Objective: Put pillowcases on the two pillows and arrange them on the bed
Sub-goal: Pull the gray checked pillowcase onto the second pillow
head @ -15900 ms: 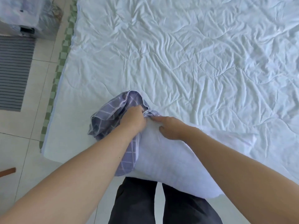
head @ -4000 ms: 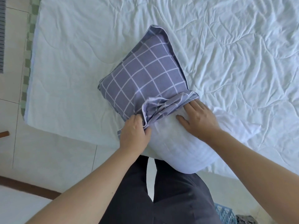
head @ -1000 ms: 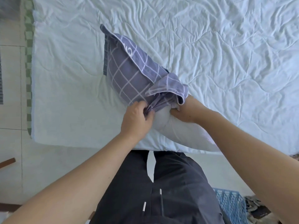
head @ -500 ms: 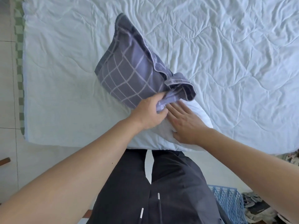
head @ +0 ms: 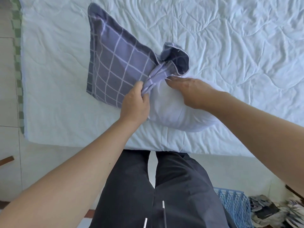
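Honestly, quick notes on where this stood:

Risk: the pillowcase [head: 118, 66] mouth was scrunched into a rope-like twist, so my guess was that pulling on it like that could jam it against the pillow [head: 174, 109] instead of sliding it over.
Cause: only one bunched strip was being held, not both sides of the opening, and the soft pillow bulged wider than the bunched part.
Other risk: the pillow sat near the edge of the bed [head: 230, 46], so a hard tug toward the person might have dragged it off onto the floor.
Left hand [head: 134, 104]: fingers were curled tight, pinching the gathered purple checked fabric right at the opening.
Right hand [head: 189, 89]: it lay on the bare white end of the pillow, fingertips at the case mouth; whether they were gripping fabric or just pressing, I couldn't tell.
Pillow: roughly half was inside the case, with the white half sticking out toward the person.
Pillowcase: the covered part lay flat on the bed, one loose flap folded back beside the right hand.
Second pillow: not in view.
Progress: my read was first pillow partway done.
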